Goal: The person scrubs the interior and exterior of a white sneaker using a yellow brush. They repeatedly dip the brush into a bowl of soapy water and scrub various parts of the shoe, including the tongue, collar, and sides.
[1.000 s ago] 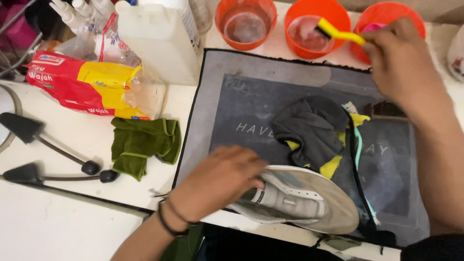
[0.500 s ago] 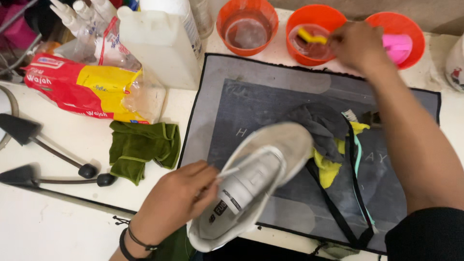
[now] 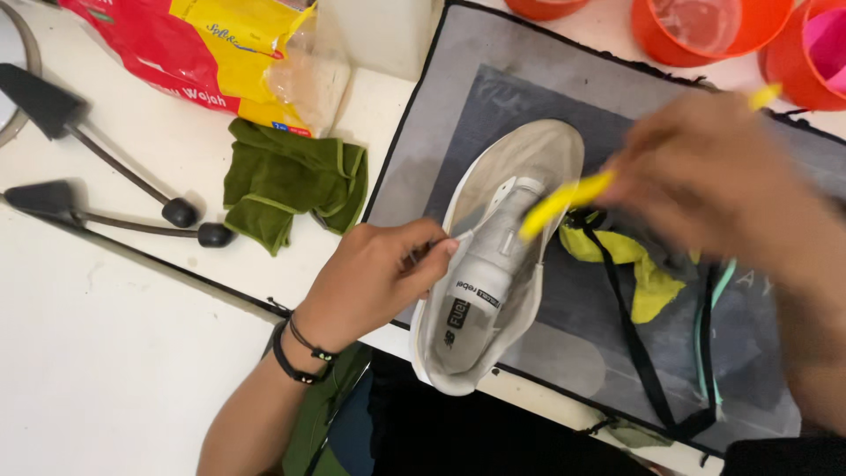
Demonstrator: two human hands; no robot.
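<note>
My left hand [image 3: 374,280] grips the side of a white sneaker [image 3: 493,264], which lies sole-up over the front edge of a grey mat [image 3: 458,115]. My right hand [image 3: 705,176] is blurred with motion and holds a yellow brush [image 3: 564,198]; the brush head rests on the shoe's pale sole near the middle. Under my right hand lies a dark shoe with yellow lining [image 3: 639,264] and black laces [image 3: 648,370].
A folded green cloth [image 3: 286,181] lies left of the mat. A red and yellow plastic bag [image 3: 203,48] sits at the upper left, beside black shoe-tree handles [image 3: 115,189]. Orange bowls [image 3: 696,31] stand along the far edge; one holds something pink [image 3: 828,44].
My right hand came down from the orange bowl with the brush onto the shoe's sole. My left hand turned the sneaker sole-up and drew it closer.
</note>
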